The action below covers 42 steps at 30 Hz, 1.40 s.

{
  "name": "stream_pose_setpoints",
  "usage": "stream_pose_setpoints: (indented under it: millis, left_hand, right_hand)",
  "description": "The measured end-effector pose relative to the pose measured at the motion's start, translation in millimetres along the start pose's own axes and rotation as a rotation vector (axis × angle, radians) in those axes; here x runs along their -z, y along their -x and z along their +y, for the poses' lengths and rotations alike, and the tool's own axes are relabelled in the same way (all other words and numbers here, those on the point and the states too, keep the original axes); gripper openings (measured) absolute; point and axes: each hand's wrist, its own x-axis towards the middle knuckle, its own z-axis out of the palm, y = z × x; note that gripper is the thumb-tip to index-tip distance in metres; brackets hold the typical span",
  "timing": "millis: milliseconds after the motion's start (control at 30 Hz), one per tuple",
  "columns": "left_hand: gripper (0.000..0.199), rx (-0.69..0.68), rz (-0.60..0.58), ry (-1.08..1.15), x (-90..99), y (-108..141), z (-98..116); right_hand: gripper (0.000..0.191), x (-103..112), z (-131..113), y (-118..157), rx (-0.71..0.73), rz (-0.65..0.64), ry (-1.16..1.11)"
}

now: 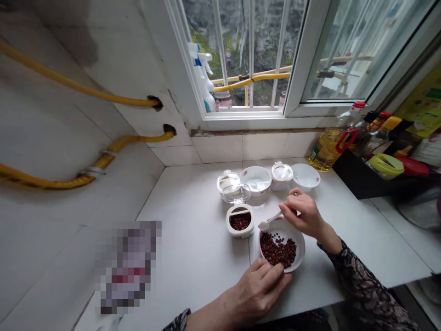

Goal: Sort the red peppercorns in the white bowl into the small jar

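A white bowl (pixel 301 255) with dark red peppercorn-like grains (pixel 277 250) inside stands near the front of the counter. My left hand (pixel 260 287) is closed on its near rim, fingers pressed together. Above the bowl's far side, my right hand (pixel 303 214) grips a small white spoon (pixel 270 221) by its handle; the spoon's head is over the bowl's far left rim and looks to have no grains in it. Left of the bowl, a white container (pixel 240 230) with its clear lid up holds more of the same grains.
Behind are two white bowls (pixel 256 179) (pixel 305 177) and two lidded containers (pixel 228 181) (pixel 282 174). An oil bottle (pixel 324 147) and a black rack (pixel 358 177) of bottles stand right. A blurred-out object (pixel 129 266) lies left. Yellow pipes (pixel 82 94) run along the wall.
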Motion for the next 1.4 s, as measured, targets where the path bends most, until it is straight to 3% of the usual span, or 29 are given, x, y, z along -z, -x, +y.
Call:
stream_pose_setpoints:
  millis: [167,300,500,1067,1267,1400]
  left_hand:
    - [0.026,0.005,0.001,0.002,0.6,2,1]
    - [0.026,0.022,0.010,0.040,1.4,2,1]
    - [0.029,0.018,-0.012,0.065,2.1,5,1]
    - [0.031,0.018,-0.023,0.081,5.7,4,-2]
    - [0.028,0.026,0.024,0.063,5.4,-1,-1]
    - [0.024,0.020,0.076,0.031,2.2,-3,-1]
  right_hand:
    - [0.041,5,25,10,-0.126,-0.309,0.040]
    - [0.042,6,25,14,-0.184,-0.459,0.043]
    - [0.045,8,27,17,-0.324,-0.615,-0.146]
    - [0.039,0,44,18,-0.717,-0.624,-0.555]
    - [0.043,-6,45,19,-0.764,-0.583,-0.654]
    - [0.047,-8,45,20,-0.778,-0.490,-0.693]
